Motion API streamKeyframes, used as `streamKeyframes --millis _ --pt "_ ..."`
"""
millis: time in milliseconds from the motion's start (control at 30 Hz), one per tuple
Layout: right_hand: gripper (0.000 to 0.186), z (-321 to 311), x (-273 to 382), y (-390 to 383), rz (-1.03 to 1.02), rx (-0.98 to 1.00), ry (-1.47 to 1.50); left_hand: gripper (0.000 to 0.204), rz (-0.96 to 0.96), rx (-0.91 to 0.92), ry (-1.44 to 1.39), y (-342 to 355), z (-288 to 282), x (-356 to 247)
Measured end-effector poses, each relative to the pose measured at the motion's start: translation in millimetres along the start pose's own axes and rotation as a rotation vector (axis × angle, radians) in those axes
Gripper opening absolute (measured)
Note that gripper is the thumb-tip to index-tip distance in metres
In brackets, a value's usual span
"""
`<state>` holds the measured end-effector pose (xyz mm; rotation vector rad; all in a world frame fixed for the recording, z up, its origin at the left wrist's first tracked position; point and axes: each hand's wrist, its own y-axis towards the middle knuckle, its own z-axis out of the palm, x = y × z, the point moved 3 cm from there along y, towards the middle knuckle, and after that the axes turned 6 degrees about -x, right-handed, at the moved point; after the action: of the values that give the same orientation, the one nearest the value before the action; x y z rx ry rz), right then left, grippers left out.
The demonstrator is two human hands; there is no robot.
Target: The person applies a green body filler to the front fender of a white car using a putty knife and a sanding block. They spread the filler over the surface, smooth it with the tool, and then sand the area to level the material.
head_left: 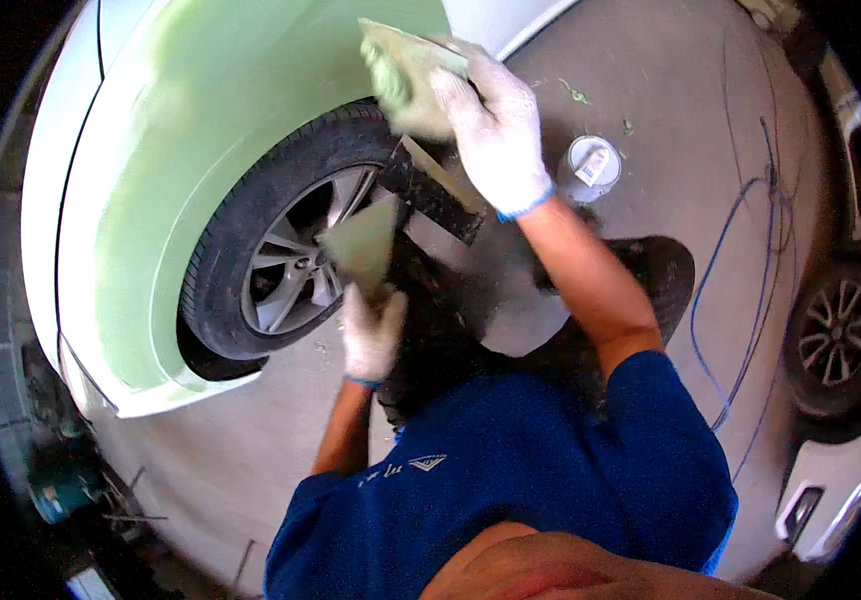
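Observation:
My gloved right hand (pixel 491 130) grips a flat spreader (pixel 406 50) carrying a lump of pale green paste (pixel 386 75), raised beside the car fender (pixel 166 130), which is coated in pale green over white. Lower down, my gloved left hand (pixel 371 330) holds a blurred, green-smeared spreader (pixel 361 240) in front of the wheel (pixel 211 275). Between my hands is a dark rectangular board (pixel 426 195) with a pale smeared edge, beside the tyre.
A white can (pixel 594 170) with a small pale tube on top stands on the grey floor (pixel 671 120). Blue and dark hoses (pixel 696 330) lie to the right, near another vehicle's wheel (pixel 836 340). Green and dark equipment (pixel 61 490) sits at the lower left.

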<state>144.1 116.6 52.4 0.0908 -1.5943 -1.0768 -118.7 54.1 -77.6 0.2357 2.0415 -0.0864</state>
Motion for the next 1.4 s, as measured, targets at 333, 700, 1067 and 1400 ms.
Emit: streamKeyframes --millis 333,700,1067,1400 --pt "0.043 75.9 -106.0 78.1 -1.103 0.188 -0.545 0.029 -0.463 -0.274 -0.255 -34.3 -6.3 43.5" --pt "0.038 90.1 -88.9 70.2 -1.06 0.211 -0.322 0.023 -0.515 -0.311 -0.19 -9.9 2.6 44.8" --pt "0.038 64.4 -98.4 94.0 -1.108 0.215 -0.395 0.023 -0.533 -0.317 -0.253 -10.3 5.7 37.9" --pt "0.043 39.0 -114.0 95.3 -1.064 0.243 -0.414 0.027 -0.503 -0.322 -0.203 -20.6 2.2 52.2"
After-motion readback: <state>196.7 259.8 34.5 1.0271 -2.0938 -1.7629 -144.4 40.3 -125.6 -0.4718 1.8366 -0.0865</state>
